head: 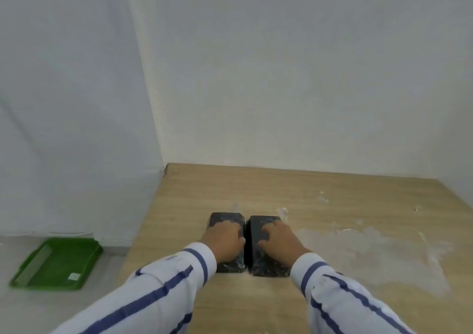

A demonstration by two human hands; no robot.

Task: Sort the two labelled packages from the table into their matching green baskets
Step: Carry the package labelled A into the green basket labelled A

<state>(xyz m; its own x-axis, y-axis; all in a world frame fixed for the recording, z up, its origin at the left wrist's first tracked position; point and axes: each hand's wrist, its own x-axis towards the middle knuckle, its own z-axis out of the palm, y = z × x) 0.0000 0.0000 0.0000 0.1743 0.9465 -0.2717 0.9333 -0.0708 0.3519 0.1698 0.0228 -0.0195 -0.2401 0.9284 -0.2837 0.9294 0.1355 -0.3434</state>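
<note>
Two dark wrapped packages lie side by side on the wooden table (320, 187). My left hand (225, 239) lies on top of the left package (224, 218), fingers curled over it. My right hand (279, 239) rests the same way on the right package (258, 222). Both packages touch the tabletop, and my hands hide any labels. One green basket (56, 264) with a small white label sits on the floor at the lower left. A second basket is out of view.
White walls meet in a corner just behind the table's far left end. Whitish smears and scraps mark the right half of the tabletop (371, 251). Grey floor lies to the left of the table around the basket.
</note>
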